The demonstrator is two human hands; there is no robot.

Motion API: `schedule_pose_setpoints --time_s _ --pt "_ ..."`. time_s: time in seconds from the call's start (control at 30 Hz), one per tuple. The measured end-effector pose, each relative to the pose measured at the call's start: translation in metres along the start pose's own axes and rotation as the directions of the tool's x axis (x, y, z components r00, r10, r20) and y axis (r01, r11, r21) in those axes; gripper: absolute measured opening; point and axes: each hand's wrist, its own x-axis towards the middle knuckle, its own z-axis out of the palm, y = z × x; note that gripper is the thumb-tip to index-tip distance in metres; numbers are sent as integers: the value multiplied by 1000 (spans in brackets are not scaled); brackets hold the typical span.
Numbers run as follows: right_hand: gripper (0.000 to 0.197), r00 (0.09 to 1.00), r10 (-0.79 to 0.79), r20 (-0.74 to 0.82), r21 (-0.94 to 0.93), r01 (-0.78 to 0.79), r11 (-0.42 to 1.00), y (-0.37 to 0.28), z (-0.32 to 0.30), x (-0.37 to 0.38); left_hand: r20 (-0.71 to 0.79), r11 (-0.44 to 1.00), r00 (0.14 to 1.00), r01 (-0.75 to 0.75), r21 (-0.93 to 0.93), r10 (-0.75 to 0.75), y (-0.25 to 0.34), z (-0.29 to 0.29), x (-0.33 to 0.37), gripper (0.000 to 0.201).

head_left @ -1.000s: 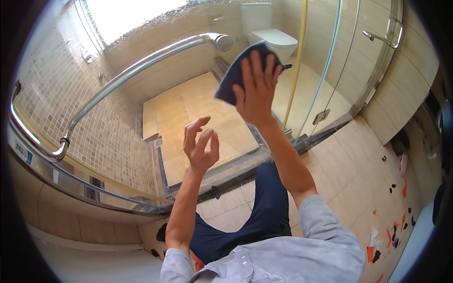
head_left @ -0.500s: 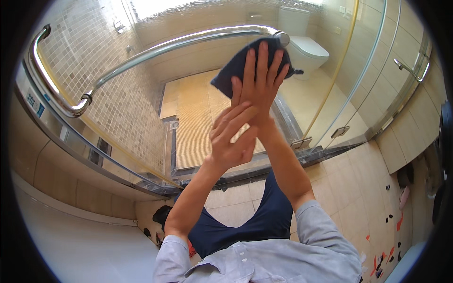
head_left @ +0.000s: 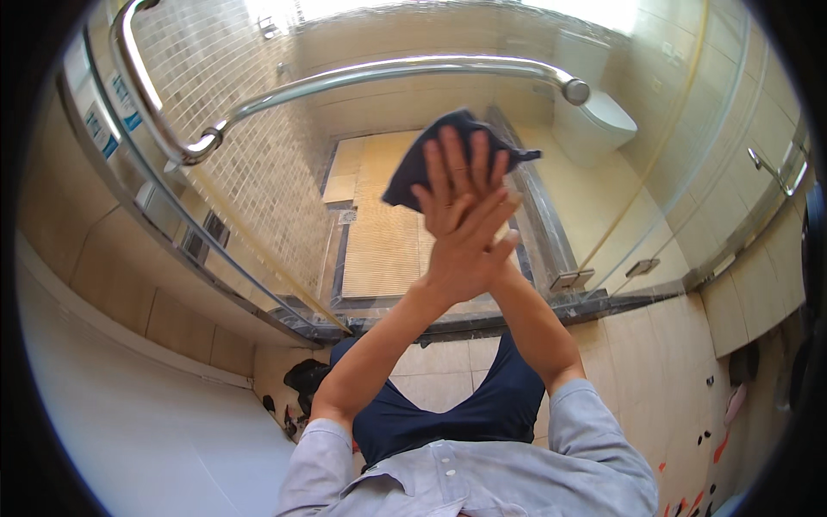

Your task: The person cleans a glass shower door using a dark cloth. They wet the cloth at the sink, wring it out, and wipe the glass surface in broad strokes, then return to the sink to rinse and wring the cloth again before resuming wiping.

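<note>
Under the spread fingers of my right hand (head_left: 461, 168) lies a dark blue cloth (head_left: 407, 179), pressed flat against the clear glass panel below the metal rail. The cloth has a pointed corner at lower left and a small loop at its right. My left hand (head_left: 468, 256) rests across the back of my right hand and wrist, its fingers stretched out and covering part of it. Above both hands, the shiny metal rail (head_left: 413, 66) runs across the glass, apart from the cloth.
Behind the glass are a ribbed yellowish floor mat (head_left: 379, 258), a mosaic-tiled wall (head_left: 250, 164) and a white toilet (head_left: 603, 121). A dark stone sill (head_left: 465, 327) runs along the bottom. Metal hinges (head_left: 573, 280) sit at lower right. A white surface (head_left: 146, 405) fills the lower left.
The cloth and my right hand have moved down, away from the rail's end. My left hand has come up from the right wrist onto the back of that hand. The view has shifted slightly.
</note>
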Motion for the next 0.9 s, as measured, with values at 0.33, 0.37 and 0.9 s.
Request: schedule_pose_setpoints --time_s 0.33,0.37,0.9 --pt "67 976 -212 52 -91 216 972 -78 -18 96 -256 959 965 121 257 -53 -48 -83 26 22" --pt "66 971 -236 33 -131 239 962 -78 -5 84 -287 958 956 134 253 -58 -50 -83 18 22" --pt "58 944 -321 80 -947 173 270 -119 -2 148 -425 983 905 64 174 16 -84 -138 44 19"
